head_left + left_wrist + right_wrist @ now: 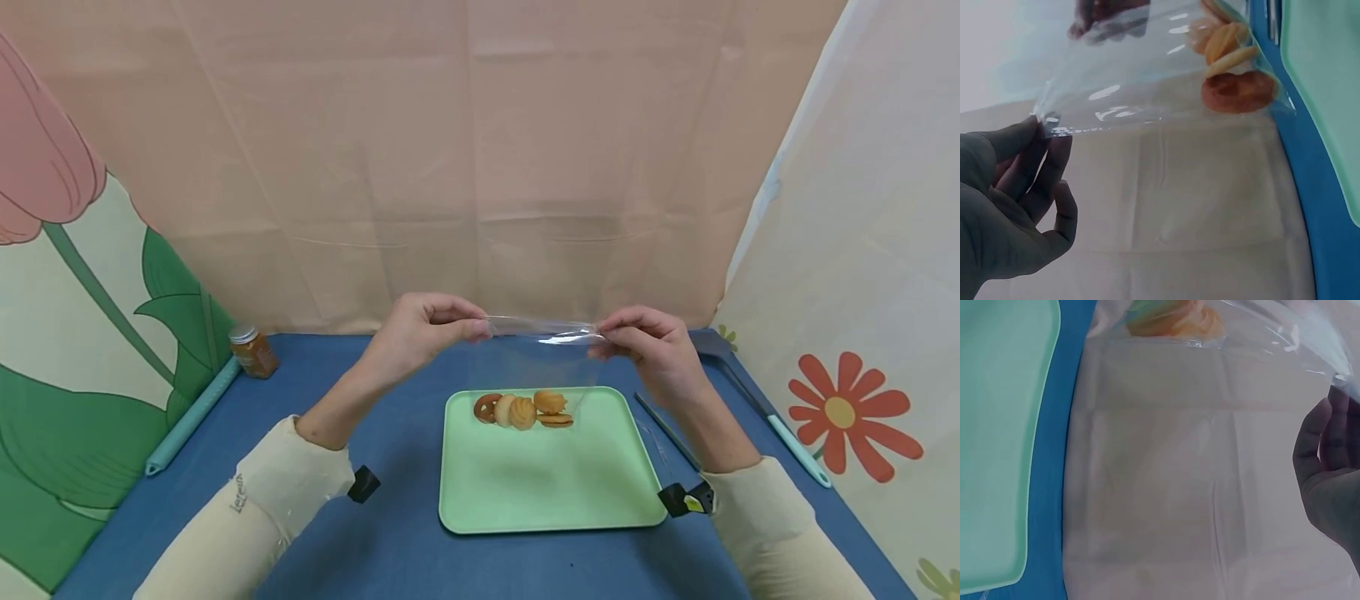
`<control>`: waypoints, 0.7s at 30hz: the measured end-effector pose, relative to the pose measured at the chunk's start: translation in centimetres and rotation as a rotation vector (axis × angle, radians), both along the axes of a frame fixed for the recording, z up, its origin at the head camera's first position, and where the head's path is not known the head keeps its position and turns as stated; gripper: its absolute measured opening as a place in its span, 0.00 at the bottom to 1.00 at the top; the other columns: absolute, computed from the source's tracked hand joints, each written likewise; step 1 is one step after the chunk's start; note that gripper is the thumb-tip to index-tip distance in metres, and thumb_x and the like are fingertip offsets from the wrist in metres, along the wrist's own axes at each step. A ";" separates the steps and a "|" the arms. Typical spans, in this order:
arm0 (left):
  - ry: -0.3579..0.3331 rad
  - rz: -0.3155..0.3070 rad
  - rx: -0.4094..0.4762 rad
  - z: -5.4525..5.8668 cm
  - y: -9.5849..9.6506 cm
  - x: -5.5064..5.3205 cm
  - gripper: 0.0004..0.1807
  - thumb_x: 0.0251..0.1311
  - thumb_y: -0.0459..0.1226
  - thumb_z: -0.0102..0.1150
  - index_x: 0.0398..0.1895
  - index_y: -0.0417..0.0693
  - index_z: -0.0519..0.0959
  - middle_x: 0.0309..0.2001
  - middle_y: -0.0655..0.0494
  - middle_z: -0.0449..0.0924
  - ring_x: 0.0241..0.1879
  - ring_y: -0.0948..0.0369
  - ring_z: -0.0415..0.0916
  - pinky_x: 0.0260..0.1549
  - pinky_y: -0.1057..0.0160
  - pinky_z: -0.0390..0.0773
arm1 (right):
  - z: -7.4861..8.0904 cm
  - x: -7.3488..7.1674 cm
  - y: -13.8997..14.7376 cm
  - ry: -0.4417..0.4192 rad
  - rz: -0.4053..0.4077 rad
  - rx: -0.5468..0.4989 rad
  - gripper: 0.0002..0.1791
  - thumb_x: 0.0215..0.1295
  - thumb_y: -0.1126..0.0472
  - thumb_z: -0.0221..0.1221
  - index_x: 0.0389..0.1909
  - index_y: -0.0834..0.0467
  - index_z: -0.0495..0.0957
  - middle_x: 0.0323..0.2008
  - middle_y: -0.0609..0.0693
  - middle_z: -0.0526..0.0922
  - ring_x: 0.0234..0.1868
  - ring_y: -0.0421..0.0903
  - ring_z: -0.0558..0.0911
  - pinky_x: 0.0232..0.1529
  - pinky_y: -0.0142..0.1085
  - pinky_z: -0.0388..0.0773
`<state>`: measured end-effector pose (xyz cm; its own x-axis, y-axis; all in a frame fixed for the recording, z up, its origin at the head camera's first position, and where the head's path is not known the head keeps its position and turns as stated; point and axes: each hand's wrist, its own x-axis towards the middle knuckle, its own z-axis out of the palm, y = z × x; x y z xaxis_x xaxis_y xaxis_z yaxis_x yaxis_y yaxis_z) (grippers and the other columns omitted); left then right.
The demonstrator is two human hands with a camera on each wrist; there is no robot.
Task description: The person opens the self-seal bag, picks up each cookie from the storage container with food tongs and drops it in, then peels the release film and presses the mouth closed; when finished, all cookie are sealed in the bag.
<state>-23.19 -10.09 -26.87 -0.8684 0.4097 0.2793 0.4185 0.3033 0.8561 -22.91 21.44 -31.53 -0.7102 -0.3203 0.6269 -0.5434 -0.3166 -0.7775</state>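
A clear plastic bag (536,358) hangs between my two hands with its top edge stretched across. My left hand (423,333) pinches one top corner between thumb and fingers. At the opposite corner my right hand (656,346) pinches the film the same way. Several small baked goods lie together at the bottom of the bag, among them a brown ring-shaped one (1238,92) and a swirled round cookie (522,412). In the head view they overlap the far part of a light green tray (555,492); the wrist views show the bag raised off it.
On the blue table (397,533), a lidded jar (257,357) stands at the back left beside a pale blue roll (193,417). A spatula with a light blue handle (798,450) lies along the right edge. Between it and the tray is a thin dark stick (666,429).
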 end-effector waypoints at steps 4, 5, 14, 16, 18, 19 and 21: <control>0.053 -0.019 0.000 0.5 0.5 -0.1 0.07 0.63 0.39 0.68 0.43 0.51 0.88 0.38 0.55 0.90 0.40 0.61 0.87 0.47 0.59 0.84 | 0.2 0.0 0.3 -0.019 -0.015 0.010 0.20 0.72 0.77 0.44 0.48 0.61 0.84 0.39 0.49 0.87 0.35 0.43 0.87 0.40 0.34 0.84; 0.067 -0.022 -0.012 0.7 0.6 -0.1 0.07 0.62 0.40 0.69 0.42 0.51 0.89 0.38 0.56 0.90 0.40 0.61 0.86 0.45 0.59 0.84 | 0.4 0.0 0.3 -0.024 -0.020 0.010 0.20 0.72 0.76 0.44 0.50 0.61 0.83 0.39 0.49 0.86 0.36 0.44 0.86 0.41 0.34 0.83; 0.142 0.005 -0.150 1.3 1.0 -0.3 0.05 0.61 0.39 0.70 0.39 0.55 0.90 0.36 0.60 0.89 0.35 0.63 0.85 0.38 0.58 0.84 | 2.3 -0.1 -1.1 0.039 -0.324 0.367 0.13 0.72 0.66 0.57 0.53 0.59 0.84 0.46 0.41 0.85 0.44 0.40 0.82 0.45 0.30 0.79; 0.130 0.011 -0.178 1.4 0.9 -0.2 0.05 0.61 0.39 0.70 0.39 0.55 0.90 0.36 0.60 0.90 0.37 0.64 0.86 0.39 0.60 0.84 | 2.6 0.0 -2.1 0.105 -0.362 0.512 0.13 0.70 0.64 0.61 0.54 0.56 0.84 0.48 0.41 0.83 0.44 0.40 0.80 0.45 0.31 0.78; 0.123 0.011 -0.199 1.3 0.9 -0.1 0.05 0.61 0.40 0.70 0.38 0.55 0.90 0.35 0.61 0.90 0.38 0.63 0.85 0.40 0.60 0.83 | 2.9 0.1 -3.2 0.166 -0.378 0.609 0.14 0.68 0.62 0.63 0.53 0.53 0.85 0.48 0.42 0.82 0.44 0.41 0.80 0.44 0.34 0.78; 0.123 0.008 -0.208 1.3 0.8 0.0 0.05 0.61 0.41 0.70 0.38 0.55 0.90 0.35 0.61 0.90 0.39 0.62 0.85 0.40 0.60 0.83 | 3.0 0.2 -3.8 0.185 -0.375 0.636 0.14 0.68 0.61 0.64 0.53 0.52 0.85 0.48 0.43 0.82 0.44 0.42 0.79 0.44 0.36 0.78; 0.131 0.001 -0.218 1.2 0.9 0.1 0.05 0.61 0.42 0.70 0.38 0.56 0.90 0.35 0.62 0.89 0.38 0.62 0.85 0.40 0.59 0.83 | 3.1 0.2 -4.7 0.203 -0.358 0.664 0.14 0.67 0.60 0.66 0.52 0.51 0.86 0.48 0.45 0.82 0.45 0.44 0.79 0.45 0.40 0.78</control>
<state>-23.12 -9.23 -25.62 -0.8312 0.4715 0.2946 0.5209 0.4754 0.7090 -22.67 16.73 -28.41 -0.7329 -0.4468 0.5131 -0.6768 0.4020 -0.6167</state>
